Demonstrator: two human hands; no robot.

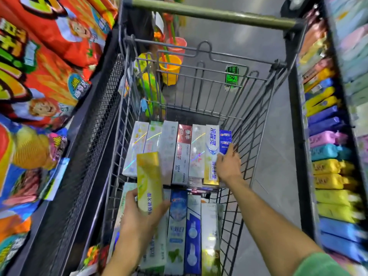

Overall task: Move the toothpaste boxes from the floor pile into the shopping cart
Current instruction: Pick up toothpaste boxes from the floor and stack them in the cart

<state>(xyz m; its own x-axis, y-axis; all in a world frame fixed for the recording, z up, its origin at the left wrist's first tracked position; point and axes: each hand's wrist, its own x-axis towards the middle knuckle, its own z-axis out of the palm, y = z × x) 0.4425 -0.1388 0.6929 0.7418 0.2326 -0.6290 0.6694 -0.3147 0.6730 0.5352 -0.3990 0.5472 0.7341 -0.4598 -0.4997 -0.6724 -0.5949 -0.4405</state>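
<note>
A grey wire shopping cart (pixel 256 120) fills the middle of the view. Several toothpaste boxes lie side by side in a far row (pixel 179 152) and a near row (pixel 191 232) on its floor. My left hand (pixel 139 212) grips a yellow toothpaste box (pixel 149 180) held upright over the left part of the cart. My right hand (pixel 229 166) reaches into the far row's right end and holds a small blue box (pixel 225 141) against the cart's right wall. The floor pile is out of view.
The cart's olive handle bar (pixel 211 13) crosses the top. Red snack bags (pixel 45 62) crowd a dark shelf on the left. Colourful packs (pixel 328 172) line a shelf on the right. Orange and yellow plastic buckets (pixel 171 66) stand beyond the cart on the grey floor.
</note>
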